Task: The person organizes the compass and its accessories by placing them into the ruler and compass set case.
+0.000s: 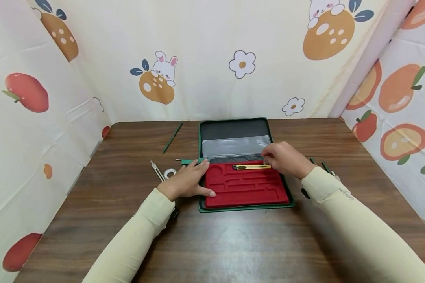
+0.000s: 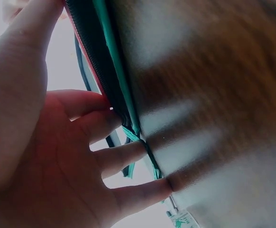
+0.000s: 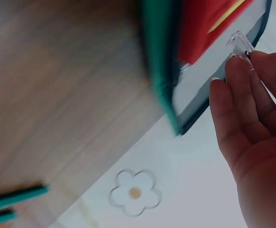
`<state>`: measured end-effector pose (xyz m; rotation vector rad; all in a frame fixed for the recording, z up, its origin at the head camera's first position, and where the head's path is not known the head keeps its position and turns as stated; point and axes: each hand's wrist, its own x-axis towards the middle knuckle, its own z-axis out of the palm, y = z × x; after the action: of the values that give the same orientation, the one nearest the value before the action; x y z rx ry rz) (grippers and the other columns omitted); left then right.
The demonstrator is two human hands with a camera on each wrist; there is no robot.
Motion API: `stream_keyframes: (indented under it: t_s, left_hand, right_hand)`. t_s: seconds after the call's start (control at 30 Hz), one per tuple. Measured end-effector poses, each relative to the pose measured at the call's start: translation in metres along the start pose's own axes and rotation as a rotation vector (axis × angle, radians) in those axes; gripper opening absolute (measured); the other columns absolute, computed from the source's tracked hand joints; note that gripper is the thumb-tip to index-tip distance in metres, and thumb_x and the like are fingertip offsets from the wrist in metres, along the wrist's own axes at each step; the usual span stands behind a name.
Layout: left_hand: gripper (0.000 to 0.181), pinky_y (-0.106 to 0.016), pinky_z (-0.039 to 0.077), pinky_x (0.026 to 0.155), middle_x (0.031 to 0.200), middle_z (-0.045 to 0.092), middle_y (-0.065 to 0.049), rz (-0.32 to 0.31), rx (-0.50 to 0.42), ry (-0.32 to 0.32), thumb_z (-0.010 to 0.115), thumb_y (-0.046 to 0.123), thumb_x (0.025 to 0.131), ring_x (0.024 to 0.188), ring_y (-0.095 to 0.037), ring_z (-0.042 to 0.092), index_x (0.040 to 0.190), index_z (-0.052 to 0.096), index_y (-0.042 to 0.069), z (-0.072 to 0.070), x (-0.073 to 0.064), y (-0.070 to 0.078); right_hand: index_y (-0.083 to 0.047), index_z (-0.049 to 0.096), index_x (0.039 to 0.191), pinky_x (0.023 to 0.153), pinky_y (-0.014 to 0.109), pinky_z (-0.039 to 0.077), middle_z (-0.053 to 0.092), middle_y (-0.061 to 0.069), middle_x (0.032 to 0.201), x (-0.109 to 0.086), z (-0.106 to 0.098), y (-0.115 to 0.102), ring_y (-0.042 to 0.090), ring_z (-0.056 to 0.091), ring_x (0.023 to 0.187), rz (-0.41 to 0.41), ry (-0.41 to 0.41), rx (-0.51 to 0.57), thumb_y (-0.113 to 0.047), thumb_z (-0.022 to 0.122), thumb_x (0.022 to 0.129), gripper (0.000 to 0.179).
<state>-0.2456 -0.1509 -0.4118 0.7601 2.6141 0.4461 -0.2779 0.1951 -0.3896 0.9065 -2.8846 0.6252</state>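
An unzipped green case (image 1: 246, 209) lies open, with a red moulded tray (image 1: 248, 199) in its near half and a clear pocket (image 1: 235, 147) in the lid. A yellow utility knife (image 1: 252, 167) sits in the tray's upper slot. My left hand (image 1: 189, 181) rests at the case's left edge, fingers spread and thumb over the tray; the left wrist view shows its straight fingers (image 2: 124, 159) along the zip edge. Over the tray's far right corner, my right hand (image 1: 285, 158) pinches a small clear plastic piece (image 3: 241, 42) between thumb and fingertips.
Left of the case lie a green pencil (image 1: 172, 138), a metal compass (image 1: 157, 171), a white ring-shaped roll (image 1: 170, 173) and a flat green item (image 1: 187, 161). Two green sticks (image 3: 17, 197) lie to the right, near the right forearm. Patterned curtains (image 1: 212, 90) border the table.
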Motion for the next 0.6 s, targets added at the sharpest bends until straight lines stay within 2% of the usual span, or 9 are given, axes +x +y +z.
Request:
stream_keyframes:
  t_s: [0.2, 0.3, 0.6]
  left_hand:
    - [0.105, -0.061, 0.010, 0.118, 0.167, 0.014, -0.005, -0.009, 0.009, 0.000, 0.067, 0.065, 0.086, 0.152, -0.036, 0.004, 0.162, 0.019, 0.012, -0.003, 0.002, 0.000]
    - [0.105, -0.060, 0.010, 0.118, 0.167, 0.014, -0.005, -0.015, 0.010, -0.001, 0.067, 0.066, 0.085, 0.152, -0.036, 0.005, 0.162, 0.019, 0.012, -0.004, 0.001, 0.001]
    - [0.105, -0.059, 0.015, 0.118, 0.167, 0.015, -0.004, -0.025, 0.033, 0.016, 0.066, 0.069, 0.084, 0.152, -0.036, 0.007, 0.161, 0.021, 0.013, 0.002, -0.001, 0.002]
  right_hand:
    - [-0.002, 0.077, 0.099, 0.076, 0.040, 0.057, 0.072, 0.004, 0.087, 0.033, 0.007, -0.031, 0.017, 0.064, 0.077, -0.072, -0.040, 0.019, 0.001, 0.066, 0.091, 0.014]
    - [-0.003, 0.077, 0.099, 0.075, 0.036, 0.056, 0.071, 0.002, 0.085, 0.044, 0.014, -0.044, 0.016, 0.062, 0.075, -0.104, -0.068, 0.035, 0.000, 0.066, 0.092, 0.013]
    - [-0.007, 0.078, 0.095, 0.070, 0.026, 0.055, 0.070, -0.004, 0.083, 0.057, 0.041, -0.060, 0.008, 0.061, 0.071, -0.169, -0.088, 0.074, -0.002, 0.068, 0.092, 0.012]
